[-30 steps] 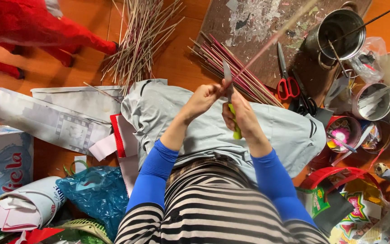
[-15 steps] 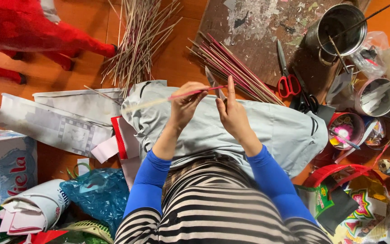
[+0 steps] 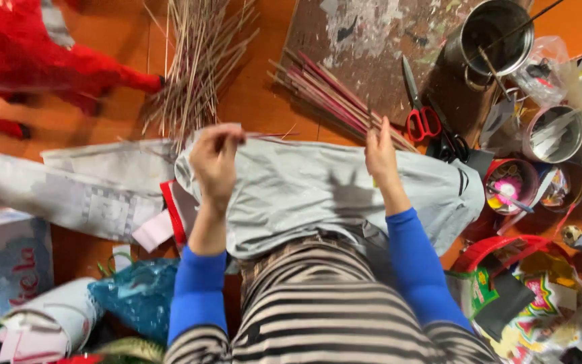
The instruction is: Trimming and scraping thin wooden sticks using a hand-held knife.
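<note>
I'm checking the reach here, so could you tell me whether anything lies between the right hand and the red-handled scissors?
Nothing visible does. The right hand is over the grey cloth, and the scissors lie just beyond on the board, beside the reddish sticks.

Blurred stick (image 3: 264,135) in left grip (image 3: 215,156)
</note>
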